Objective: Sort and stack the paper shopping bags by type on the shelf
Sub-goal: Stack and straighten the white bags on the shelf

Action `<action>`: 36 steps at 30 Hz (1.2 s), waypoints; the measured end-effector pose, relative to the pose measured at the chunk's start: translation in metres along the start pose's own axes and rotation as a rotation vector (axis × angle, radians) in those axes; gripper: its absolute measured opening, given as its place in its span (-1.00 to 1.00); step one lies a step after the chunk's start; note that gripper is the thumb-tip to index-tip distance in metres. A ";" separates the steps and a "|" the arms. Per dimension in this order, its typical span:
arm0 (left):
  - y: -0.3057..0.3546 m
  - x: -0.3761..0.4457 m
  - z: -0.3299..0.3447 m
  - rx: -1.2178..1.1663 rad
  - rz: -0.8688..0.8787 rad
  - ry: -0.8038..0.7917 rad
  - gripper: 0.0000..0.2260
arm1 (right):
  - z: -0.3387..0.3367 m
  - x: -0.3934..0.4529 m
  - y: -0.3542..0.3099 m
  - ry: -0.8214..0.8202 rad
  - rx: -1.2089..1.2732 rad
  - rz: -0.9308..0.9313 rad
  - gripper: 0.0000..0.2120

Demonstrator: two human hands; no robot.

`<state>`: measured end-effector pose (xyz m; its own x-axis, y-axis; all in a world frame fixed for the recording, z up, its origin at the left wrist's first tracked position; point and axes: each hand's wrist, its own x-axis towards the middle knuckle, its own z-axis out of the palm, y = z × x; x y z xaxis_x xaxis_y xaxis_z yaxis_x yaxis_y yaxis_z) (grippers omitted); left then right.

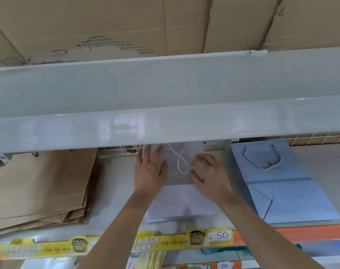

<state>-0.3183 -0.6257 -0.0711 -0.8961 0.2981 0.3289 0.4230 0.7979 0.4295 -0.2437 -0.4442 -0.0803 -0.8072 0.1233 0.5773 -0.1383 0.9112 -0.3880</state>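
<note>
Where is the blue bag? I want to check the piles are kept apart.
Head view: the blue bag lies flat on the shelf's right side, apart from the white bag under both hands.

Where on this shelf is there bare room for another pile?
Bare strips lie between the brown bag stack and the white bags, and right of the blue bag. The middle is crowded: left hand and right hand press the white bags.

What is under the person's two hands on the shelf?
A flat white paper bag with a twisted rope handle lies under the left hand and right hand. Its top edge is hidden by the upper shelf.
</note>
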 end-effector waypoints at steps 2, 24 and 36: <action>-0.001 -0.003 -0.001 -0.013 0.013 0.007 -0.53 | 0.000 0.001 0.001 0.006 -0.021 -0.011 -0.77; 0.001 -0.008 -0.006 0.047 0.099 0.114 -0.63 | 0.000 0.005 -0.003 -0.127 0.012 0.102 -0.72; -0.011 -0.026 -0.028 -0.003 0.005 0.086 -0.63 | 0.001 0.012 -0.032 0.008 0.036 -0.059 -0.83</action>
<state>-0.2962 -0.6573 -0.0606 -0.8789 0.2562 0.4023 0.4284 0.7948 0.4298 -0.2500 -0.4722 -0.0617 -0.7927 0.0732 0.6052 -0.2061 0.9021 -0.3791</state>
